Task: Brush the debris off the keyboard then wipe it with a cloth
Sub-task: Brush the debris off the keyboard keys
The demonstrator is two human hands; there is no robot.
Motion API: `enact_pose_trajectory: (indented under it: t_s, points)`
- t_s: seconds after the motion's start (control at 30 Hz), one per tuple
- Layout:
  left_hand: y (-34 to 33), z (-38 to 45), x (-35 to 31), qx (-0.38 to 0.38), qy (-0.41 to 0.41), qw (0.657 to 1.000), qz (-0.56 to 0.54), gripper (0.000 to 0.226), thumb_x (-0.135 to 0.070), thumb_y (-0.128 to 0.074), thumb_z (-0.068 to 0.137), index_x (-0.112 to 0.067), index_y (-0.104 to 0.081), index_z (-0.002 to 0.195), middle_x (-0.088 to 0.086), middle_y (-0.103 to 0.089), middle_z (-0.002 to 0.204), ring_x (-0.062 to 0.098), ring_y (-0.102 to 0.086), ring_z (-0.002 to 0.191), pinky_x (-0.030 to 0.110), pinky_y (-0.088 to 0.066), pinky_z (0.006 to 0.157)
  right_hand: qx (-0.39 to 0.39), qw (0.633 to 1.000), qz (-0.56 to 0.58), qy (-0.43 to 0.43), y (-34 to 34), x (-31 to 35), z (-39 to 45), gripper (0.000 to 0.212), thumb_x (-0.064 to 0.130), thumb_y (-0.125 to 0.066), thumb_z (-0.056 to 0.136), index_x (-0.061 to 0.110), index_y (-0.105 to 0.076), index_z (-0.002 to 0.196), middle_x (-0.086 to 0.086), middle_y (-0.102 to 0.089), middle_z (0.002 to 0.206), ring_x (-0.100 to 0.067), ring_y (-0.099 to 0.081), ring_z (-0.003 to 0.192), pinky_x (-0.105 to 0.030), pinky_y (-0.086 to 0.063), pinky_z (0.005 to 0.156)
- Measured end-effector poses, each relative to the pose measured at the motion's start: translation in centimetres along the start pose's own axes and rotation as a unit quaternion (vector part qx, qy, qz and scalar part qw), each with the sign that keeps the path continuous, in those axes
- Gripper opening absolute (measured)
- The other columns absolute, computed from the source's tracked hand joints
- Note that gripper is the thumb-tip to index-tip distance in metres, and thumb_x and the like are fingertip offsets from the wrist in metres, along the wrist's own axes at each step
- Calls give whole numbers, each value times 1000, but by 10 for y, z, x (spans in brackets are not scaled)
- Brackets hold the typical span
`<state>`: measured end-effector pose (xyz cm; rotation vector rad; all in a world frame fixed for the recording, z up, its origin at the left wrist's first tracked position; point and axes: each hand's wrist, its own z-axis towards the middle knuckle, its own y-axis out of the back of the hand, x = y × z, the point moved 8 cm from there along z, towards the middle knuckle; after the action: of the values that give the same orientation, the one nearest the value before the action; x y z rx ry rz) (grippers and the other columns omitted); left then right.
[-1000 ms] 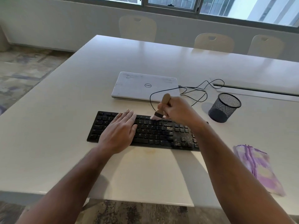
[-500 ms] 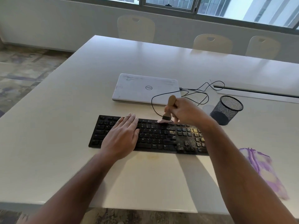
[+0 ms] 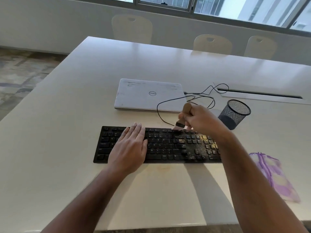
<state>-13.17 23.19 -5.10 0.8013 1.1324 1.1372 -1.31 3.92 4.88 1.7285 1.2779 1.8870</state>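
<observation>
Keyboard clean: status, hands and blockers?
Left hand flat on keyboard. Right hand grips brush, bristles at top row. Debris on right keys; cloth untouched. Nothing blocking.

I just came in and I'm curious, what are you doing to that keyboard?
A person is cleaning the black keyboard. The left hand lies flat on the keys to steady it, while the right hand grips a small brush at the top row. Yellowish crumbs cover the right side. The purple cloth waits untouched on the table.

Bare table [image 3: 70, 125] lay left of the keyboard [image 3: 168, 145]; laptop [image 3: 149, 95], cable [image 3: 198, 98] and mesh cup [image 3: 234, 114] crowded behind.
</observation>
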Motion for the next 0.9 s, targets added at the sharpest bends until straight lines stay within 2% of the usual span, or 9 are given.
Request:
enact_pose_trajectory:
  t_s: [0.1,0.17,0.27,0.37,0.47,0.63,0.8,0.9]
  points:
    - [1,0,-2,-1,-2,1000,0,65,-42,-15,103,-11,-32,158,6,-29,165,14,-15,155,37,-16,127,-21,999,48,5,1,8,1,16,22,-60,107,16,-73,105,1,-73,80,-16,-73,73,-31,-55,69]
    - [2,0,-2,1,-2,1000,3,65,-42,-15,103,-11,-32,158,6,-29,165,14,-15,155,37,-16,127,-13,997,70,21,-13,18,3,15,22,-60,107,16,-74,105,0,-74,80,-13,-72,69,-25,-53,62]
    - [2,0,-2,3,-4,1000,3,66,-42,-14,103,-11,-31,158,6,-29,165,14,-15,156,37,-16,127,14,999,37,19,-32,21,4,17,23,-58,108,14,-73,108,2,-73,82,-8,-69,67,-22,-50,65]
    - [2,-1,-3,-1,-5,1000,4,64,-41,-16,103,-12,-31,158,6,-30,165,14,-16,155,36,-15,127,2,1000,0,-9,-18,8,4,17,27,-60,107,17,-71,100,10,-70,81,-7,-68,71,-27,-49,71]
    - [3,0,-2,-5,-3,1000,6,62,-40,-20,104,-12,-34,157,6,-33,163,14,-19,154,36,-17,127,-17,999,-48,-7,1,6,6,19,32,-62,105,19,-72,96,9,-72,82,-10,-68,75,-32,-49,72]
    - [4,1,-3,-8,-2,1000,10,61,-39,-22,104,-11,-36,156,6,-35,162,14,-21,154,36,-19,127,40,998,41,41,-28,29,16,17,27,-61,107,17,-74,104,9,-73,76,-4,-70,66,-22,-50,65]
    - [4,0,-3,-8,-4,1000,8,61,-38,-23,104,-10,-38,155,6,-35,162,14,-21,154,37,-20,126,43,999,-4,33,-22,13,16,16,27,-59,108,17,-70,101,13,-67,75,9,-63,56,-13,-43,59]
    - [5,0,-3,-10,-3,1000,8,61,-39,-22,104,-11,-37,156,6,-35,162,13,-20,154,36,-19,126,14,999,-31,22,-2,-5,12,17,29,-59,108,18,-70,100,11,-68,75,6,-62,56,-14,-41,59]
